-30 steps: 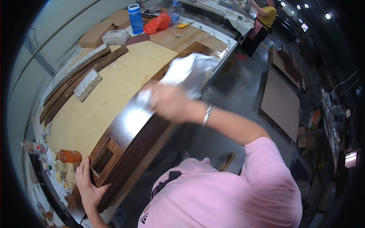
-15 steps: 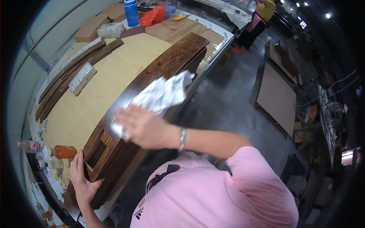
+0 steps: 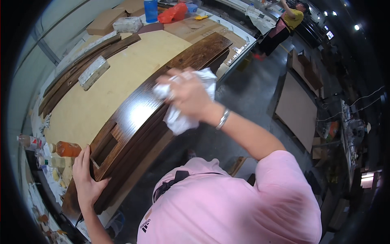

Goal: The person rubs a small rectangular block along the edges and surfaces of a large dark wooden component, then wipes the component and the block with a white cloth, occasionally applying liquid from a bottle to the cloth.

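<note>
A long, dark brown wooden piece (image 3: 138, 106) with a glossy top and a rectangular cutout near its lower end lies across the table. My right hand (image 3: 185, 91), smeared by motion, holds a crumpled white cloth (image 3: 180, 120) against the top, past the middle of its length. Part of the cloth hangs over the near side. My left hand (image 3: 87, 179) grips the wood beside the cutout, fingers along the far edge and thumb on the near side. An orange-brown bottle (image 3: 68, 149) lies next to its fingertips.
On the pale board (image 3: 134, 65) rest a white-wrapped block (image 3: 94, 73) and curved dark wooden strips (image 3: 73, 77). A blue bottle (image 3: 150, 11), red plastic bag (image 3: 172, 14) and yellow cutter (image 3: 201, 18) stand farther back. Another person (image 3: 284, 26) is at the far right.
My right hand and the cloth have moved up and to the right along the wood, away from the cutout. My left hand keeps its place on the wood; the whole view has shifted slightly.
</note>
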Demonstrator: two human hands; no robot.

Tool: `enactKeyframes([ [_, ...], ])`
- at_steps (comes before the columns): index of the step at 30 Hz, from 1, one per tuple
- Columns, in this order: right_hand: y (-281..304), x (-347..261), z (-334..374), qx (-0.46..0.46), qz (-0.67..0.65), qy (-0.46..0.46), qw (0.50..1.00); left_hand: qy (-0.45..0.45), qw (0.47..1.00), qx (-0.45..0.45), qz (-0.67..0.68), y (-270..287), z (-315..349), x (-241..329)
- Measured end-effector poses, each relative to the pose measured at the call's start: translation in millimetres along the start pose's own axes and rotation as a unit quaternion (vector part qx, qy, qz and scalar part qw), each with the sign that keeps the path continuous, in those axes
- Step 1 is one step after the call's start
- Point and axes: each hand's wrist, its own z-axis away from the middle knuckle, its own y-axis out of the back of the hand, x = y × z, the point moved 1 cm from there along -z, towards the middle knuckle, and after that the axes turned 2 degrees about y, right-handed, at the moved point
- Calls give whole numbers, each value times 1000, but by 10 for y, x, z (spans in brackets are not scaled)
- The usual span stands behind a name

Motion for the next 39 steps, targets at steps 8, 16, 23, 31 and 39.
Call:
enactKeyframes([
  [8,486,479,-117,99,-284,-329,895,-5,1000,4,-5,29,2,22],
  [16,293,-819,-431,-61,-830,-217,510,-101,935,30,338,-128,-344,868],
  [23,471,-245,-432,-59,-679,-208,702,39,796,17,604,-390,-432,834],
  [31,570,1853,-287,-195,-108,4,975,1,916,167,365,239,-981,866],
  [39,176,2036,-486,-227,-191,152,943,-165,986,-6,-17,-1052,-1904,2600],
])
